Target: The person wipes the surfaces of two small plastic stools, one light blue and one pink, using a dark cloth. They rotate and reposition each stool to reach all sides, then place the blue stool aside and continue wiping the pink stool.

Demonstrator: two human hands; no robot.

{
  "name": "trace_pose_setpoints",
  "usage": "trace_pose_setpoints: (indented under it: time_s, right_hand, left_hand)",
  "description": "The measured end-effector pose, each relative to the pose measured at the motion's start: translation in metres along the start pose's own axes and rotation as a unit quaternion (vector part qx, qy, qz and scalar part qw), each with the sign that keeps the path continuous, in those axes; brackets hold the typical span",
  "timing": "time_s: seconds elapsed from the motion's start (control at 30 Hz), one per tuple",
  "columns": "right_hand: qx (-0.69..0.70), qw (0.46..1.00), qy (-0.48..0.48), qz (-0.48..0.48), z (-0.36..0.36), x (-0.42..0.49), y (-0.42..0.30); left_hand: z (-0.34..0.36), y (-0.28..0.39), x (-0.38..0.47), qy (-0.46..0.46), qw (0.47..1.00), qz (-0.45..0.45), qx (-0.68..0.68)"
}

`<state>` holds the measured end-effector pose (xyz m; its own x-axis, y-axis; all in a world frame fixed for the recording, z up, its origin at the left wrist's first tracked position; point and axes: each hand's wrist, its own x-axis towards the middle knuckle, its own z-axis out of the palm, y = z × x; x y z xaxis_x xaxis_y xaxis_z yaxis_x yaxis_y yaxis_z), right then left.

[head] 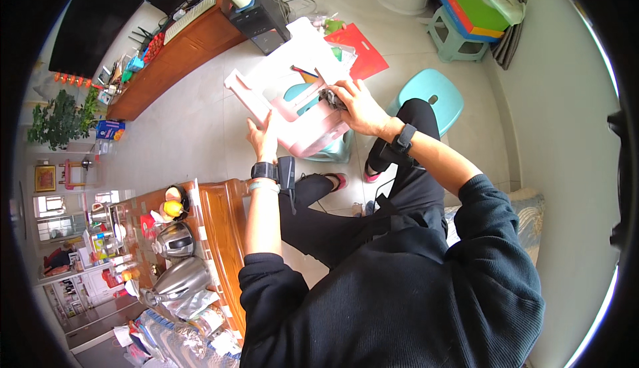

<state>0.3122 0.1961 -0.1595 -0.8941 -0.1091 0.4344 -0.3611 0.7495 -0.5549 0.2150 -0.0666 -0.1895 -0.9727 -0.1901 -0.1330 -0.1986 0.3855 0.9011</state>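
Note:
A pale pink plastic piece of furniture (309,131), possibly a child's chair, is tipped in front of me, its upper part washed out by bright light. My left hand (263,138) grips its left edge. In my right hand (364,111) is a crumpled dark grey cloth (329,98), pressed against the pink frame near an opening; the fingers partly hide the cloth. Through the gaps and below the pink plastic shows a teal plastic stool (340,149), which seems to sit beneath it.
Another teal stool (439,93) stands by my right knee. Beyond the pink piece lie a red folder-like sheet (362,51) and a black computer tower (257,23). A wooden table (219,218) at my left bears a metal kettle (182,278). Stacked colourful boxes (474,3) rest on a grey-green stool.

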Motion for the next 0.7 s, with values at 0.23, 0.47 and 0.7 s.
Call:
trace_pose_setpoints:
  time_s: [0.23, 0.47, 0.7]
  right_hand:
    - [0.029, 0.999, 0.02, 0.01, 0.008, 0.008, -0.007]
    - [0.182, 0.952, 0.156, 0.188, -0.03, 0.02, 0.0]
    - [0.132, 0.979, 0.084, 0.129, -0.031, 0.004, -0.01]
  left_hand:
    - [0.031, 0.044, -0.061, -0.158, 0.884, 0.392, 0.202]
    - [0.032, 0.04, -0.073, -0.169, 0.849, 0.382, 0.322]
    - [0.013, 0.04, -0.073, -0.16, 0.803, 0.452, 0.355]
